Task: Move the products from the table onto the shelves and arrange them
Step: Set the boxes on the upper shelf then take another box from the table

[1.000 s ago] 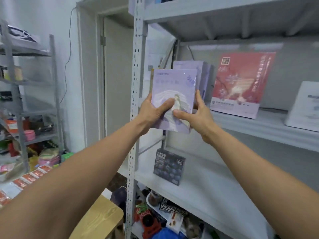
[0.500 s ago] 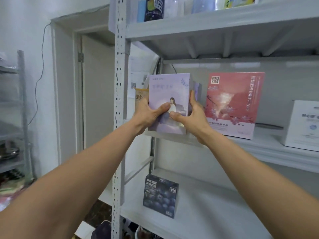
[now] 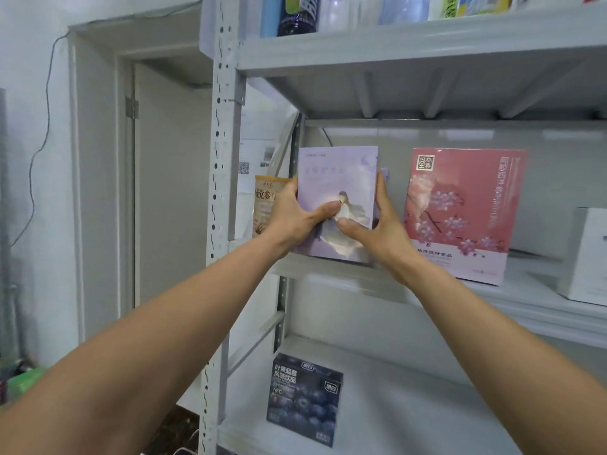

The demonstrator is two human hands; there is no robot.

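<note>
A pale purple box (image 3: 338, 178) with a small figure printed on it stands upright at the left end of the middle shelf (image 3: 361, 280). My left hand (image 3: 295, 218) grips its left edge, thumb across the front. My right hand (image 3: 377, 228) grips its right edge, thumb pressed on the lower front. Behind it another purple box (image 3: 385, 174) shows only as a sliver. A large pink box (image 3: 466, 211) with blossoms stands just to the right.
An orange-brown packet (image 3: 264, 198) stands left of the purple box by the perforated upright (image 3: 223, 159). A white box (image 3: 588, 254) sits at the far right. A dark blueberry drink box (image 3: 305, 402) stands on the lower shelf. Bottles (image 3: 297, 13) and packets line the top shelf.
The purple box has gone from in front of the shelf to standing on its left end, both hands still holding it. The view has shifted up and closer.
</note>
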